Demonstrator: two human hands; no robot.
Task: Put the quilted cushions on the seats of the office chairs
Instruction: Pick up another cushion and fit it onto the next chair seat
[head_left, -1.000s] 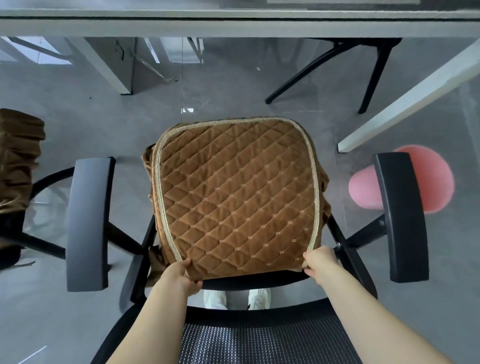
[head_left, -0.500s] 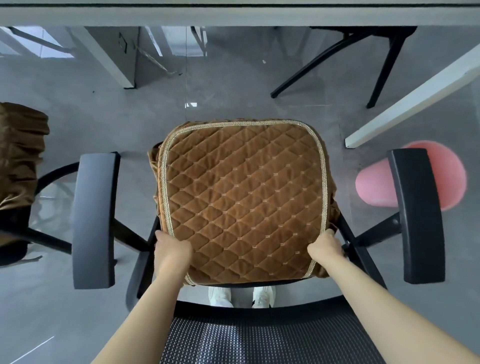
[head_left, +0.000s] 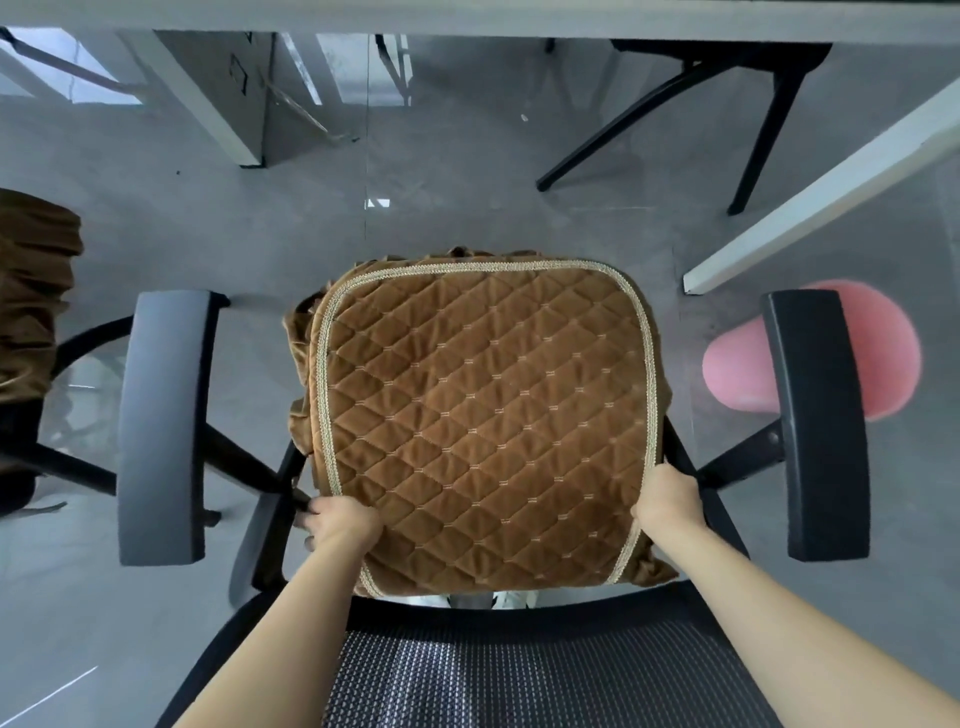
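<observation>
Now both hands, left hand (head_left: 340, 525) and right hand (head_left: 667, 501), apparently clutch the quilted cushion (head_left: 483, 415) lying between them.

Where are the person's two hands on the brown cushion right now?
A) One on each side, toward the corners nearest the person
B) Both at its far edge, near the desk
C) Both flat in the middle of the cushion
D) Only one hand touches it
A: the left hand is at the cushion's near left side and the right hand at its near right side.
</observation>
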